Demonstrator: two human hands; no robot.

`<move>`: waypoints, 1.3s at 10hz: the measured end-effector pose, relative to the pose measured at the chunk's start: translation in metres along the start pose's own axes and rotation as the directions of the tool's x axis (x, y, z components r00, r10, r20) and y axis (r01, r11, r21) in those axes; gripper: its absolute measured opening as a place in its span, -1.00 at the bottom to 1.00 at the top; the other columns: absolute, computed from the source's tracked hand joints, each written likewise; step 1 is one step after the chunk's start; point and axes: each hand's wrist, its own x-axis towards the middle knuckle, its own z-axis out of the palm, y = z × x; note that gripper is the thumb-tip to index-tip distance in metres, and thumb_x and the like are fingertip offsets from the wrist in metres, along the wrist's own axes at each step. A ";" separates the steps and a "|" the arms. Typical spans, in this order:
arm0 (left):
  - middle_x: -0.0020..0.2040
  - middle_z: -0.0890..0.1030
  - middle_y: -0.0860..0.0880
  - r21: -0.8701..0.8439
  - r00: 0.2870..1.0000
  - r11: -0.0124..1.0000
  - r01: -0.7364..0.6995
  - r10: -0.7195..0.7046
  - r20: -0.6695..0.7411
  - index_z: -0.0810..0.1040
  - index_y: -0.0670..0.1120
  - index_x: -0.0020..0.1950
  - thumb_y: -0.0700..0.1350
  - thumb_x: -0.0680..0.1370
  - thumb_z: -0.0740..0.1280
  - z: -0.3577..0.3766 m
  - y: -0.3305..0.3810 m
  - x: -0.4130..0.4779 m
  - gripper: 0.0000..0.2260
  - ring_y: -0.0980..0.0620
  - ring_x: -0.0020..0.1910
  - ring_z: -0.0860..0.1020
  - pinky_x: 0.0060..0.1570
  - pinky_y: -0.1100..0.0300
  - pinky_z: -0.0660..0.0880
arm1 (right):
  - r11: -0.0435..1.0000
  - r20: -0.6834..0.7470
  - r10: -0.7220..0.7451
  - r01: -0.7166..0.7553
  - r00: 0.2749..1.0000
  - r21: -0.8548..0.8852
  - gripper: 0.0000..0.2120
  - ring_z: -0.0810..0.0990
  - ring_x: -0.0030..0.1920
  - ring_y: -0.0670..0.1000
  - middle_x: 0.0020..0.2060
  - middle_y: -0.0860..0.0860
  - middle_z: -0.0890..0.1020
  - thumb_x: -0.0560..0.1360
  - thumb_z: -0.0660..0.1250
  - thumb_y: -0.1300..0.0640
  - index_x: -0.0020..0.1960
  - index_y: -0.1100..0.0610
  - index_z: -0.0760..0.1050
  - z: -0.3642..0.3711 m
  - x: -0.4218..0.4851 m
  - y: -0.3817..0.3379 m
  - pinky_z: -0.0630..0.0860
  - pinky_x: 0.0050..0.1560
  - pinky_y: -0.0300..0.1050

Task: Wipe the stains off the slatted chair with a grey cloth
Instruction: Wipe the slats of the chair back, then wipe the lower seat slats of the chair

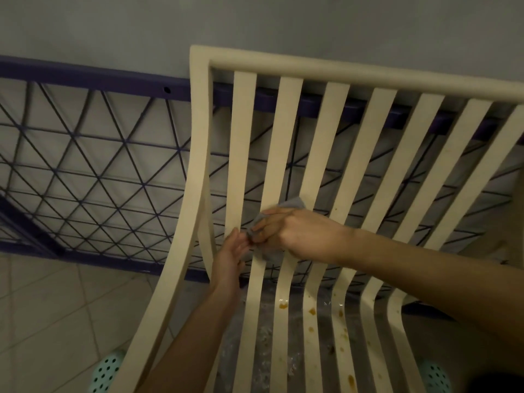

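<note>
Stains (pixel 312 311) dot the slatted chair (pixel 286 123) seat below the grey cloth (pixel 293 204) the right hand (pixel 306 232) grips; left hand (pixel 229 256) hold unclear.

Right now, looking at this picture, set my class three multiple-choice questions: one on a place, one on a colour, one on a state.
1. Where is the crumpled grey cloth? A on the floor; B against the lower backrest of the cream slatted chair; C on the top rail.
2. What colour is the metal mesh frame behind? A red; B green; C purple.
3. The seat slats are: A stained; B spotless; C broken.
Answers: 1B, the right hand holds it there; 2C, its bars show purple; 3A, orange-brown stains show.
</note>
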 end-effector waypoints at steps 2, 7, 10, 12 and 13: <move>-0.12 0.61 -0.08 0.097 0.994 0.994 -0.060 0.068 -0.081 0.56 -0.15 -0.05 -0.22 0.61 0.20 -0.002 -0.011 -0.035 -0.84 0.01 -0.15 0.57 -0.19 0.19 0.49 | 0.996 -0.164 -0.058 0.068 0.985 0.053 -0.59 0.53 0.25 -0.02 0.22 -0.01 0.61 0.40 0.45 0.33 0.22 0.08 0.60 -0.008 -0.033 -0.031 0.51 0.24 -0.08; 0.04 0.66 -0.24 0.200 0.985 0.979 0.027 -0.060 0.161 0.58 -0.17 0.06 -0.12 0.54 0.34 0.064 0.002 -0.106 -0.83 -0.18 0.01 0.64 0.01 -0.04 0.59 | -0.164 0.199 0.893 -0.120 0.404 0.979 -0.88 0.63 -0.31 0.03 -0.30 0.16 0.65 0.50 0.39 0.23 -0.07 0.30 0.57 0.016 -0.113 -0.076 0.57 -0.26 -0.13; -0.07 0.71 -0.10 0.465 0.993 0.885 -0.031 -0.027 0.119 0.63 -0.09 0.00 -0.13 0.46 0.46 0.017 -0.057 -0.177 -0.85 -0.05 -0.07 0.68 0.02 0.01 0.60 | -0.354 0.384 0.810 -0.152 0.443 0.923 -0.84 0.65 0.02 0.24 -0.02 0.24 0.67 0.52 0.35 0.26 0.08 0.25 0.59 0.038 -0.161 -0.179 0.58 0.12 0.15; -0.06 0.69 -0.08 0.410 0.994 0.907 0.097 -0.106 0.001 0.64 -0.10 0.01 -0.18 0.54 0.37 -0.026 -0.107 -0.246 -0.91 -0.03 -0.12 0.66 -0.24 0.16 0.59 | -0.297 0.332 0.862 -0.150 0.383 0.943 -0.72 0.68 -0.08 0.13 -0.10 0.14 0.70 0.54 0.19 0.38 0.04 0.16 0.63 0.068 -0.216 -0.254 0.64 -0.09 -0.04; -0.17 0.68 -0.08 0.404 0.987 0.902 0.155 -0.122 -0.106 0.64 -0.10 -0.04 -0.22 0.55 0.35 -0.049 -0.120 -0.273 -0.92 0.01 -0.25 0.62 -0.26 0.14 0.55 | -0.149 0.222 0.906 -0.219 0.360 0.964 -0.57 0.65 -0.01 -0.10 -0.05 -0.07 0.68 0.56 0.15 0.39 0.07 -0.09 0.59 0.074 -0.233 -0.278 0.60 0.01 -0.20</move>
